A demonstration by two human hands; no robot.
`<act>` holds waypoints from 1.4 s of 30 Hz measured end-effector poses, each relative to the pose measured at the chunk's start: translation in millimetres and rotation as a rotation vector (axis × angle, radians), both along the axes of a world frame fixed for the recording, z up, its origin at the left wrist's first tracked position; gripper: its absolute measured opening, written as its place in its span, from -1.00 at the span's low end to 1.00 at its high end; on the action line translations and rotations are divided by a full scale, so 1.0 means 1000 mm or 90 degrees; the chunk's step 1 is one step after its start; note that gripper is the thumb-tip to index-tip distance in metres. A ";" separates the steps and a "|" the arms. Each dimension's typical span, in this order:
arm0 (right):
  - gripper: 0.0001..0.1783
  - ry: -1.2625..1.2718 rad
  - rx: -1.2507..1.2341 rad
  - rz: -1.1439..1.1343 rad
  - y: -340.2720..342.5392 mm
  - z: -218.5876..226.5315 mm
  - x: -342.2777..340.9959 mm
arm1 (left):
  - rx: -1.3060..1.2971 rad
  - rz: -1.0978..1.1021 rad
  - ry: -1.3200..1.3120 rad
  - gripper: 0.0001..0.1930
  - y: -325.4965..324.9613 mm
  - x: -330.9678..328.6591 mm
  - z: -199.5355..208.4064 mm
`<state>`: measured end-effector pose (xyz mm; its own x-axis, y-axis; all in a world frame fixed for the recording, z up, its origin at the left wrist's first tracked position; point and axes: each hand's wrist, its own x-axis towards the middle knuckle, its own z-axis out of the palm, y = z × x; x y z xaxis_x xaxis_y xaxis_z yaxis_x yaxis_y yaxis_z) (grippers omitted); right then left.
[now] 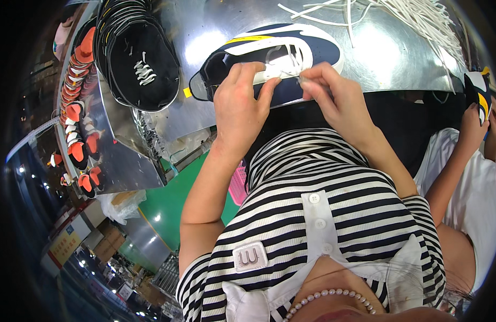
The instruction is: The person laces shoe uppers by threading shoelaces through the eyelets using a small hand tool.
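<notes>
A navy sneaker (323,51) with white and yellow trim lies on its side on the metal table, toe to the right. A white shoelace (293,61) runs across its opening through some eyelets. My left hand (241,102) is closed on the near edge of the sneaker, with thumb and index finger gripping by the white eyelet strip. Close by, my right hand (334,96) pinches thumb and fingertips together at the lower end of the lacing. A lace end seems to be between them, mostly hidden by the fingers.
Loose white laces (414,24) are heaped at the table's far right. A stack of black trays (146,64) stands at left, the top one holding short white lace pieces. Shoes with orange insides (76,112) line a rack further left. At right, a co-worker's hand (473,121) holds another shoe.
</notes>
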<state>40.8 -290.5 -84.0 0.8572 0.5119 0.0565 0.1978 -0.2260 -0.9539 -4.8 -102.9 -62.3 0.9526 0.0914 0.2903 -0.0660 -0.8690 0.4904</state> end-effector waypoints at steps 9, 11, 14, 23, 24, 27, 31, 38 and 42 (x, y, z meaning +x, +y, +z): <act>-0.86 0.018 -0.037 0.020 0.000 -0.005 -0.003 | -0.055 -0.004 0.048 -0.73 0.000 0.000 -0.003; -0.87 0.027 -0.062 0.024 0.003 -0.005 0.002 | -0.121 -0.053 0.059 -0.76 0.002 0.000 -0.006; -0.86 0.015 -0.047 -0.019 0.024 -0.019 0.000 | -0.106 -0.126 0.011 -0.78 -0.001 0.003 -0.011; -0.80 0.052 -0.154 0.103 0.015 0.011 0.022 | -0.089 -0.153 -0.050 -0.83 0.001 -0.011 -0.014; -0.81 -0.010 -0.137 0.072 0.022 0.003 0.020 | -0.087 -0.145 -0.031 -0.83 0.000 -0.011 -0.014; -0.81 0.088 -0.059 0.000 0.006 0.007 0.018 | -0.102 -0.096 -0.004 -0.83 0.002 -0.011 -0.013; -0.76 0.070 0.034 -0.023 -0.003 0.014 0.010 | -0.118 -0.052 0.003 -0.83 0.005 -0.013 -0.012; -0.72 0.074 -0.102 0.248 0.030 0.011 0.056 | 0.039 -0.233 -0.198 -0.85 0.000 -0.012 -0.024; -0.72 -0.084 -0.277 0.227 0.010 0.023 0.046 | 0.073 -0.232 -0.240 -0.84 0.006 -0.019 -0.030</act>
<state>87.2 -280.1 -61.2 0.6277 0.7676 -0.1295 0.4440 -0.4897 -0.7504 -23.6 -96.8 -92.6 0.7442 -0.2772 0.6077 -0.5264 -0.8035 0.2781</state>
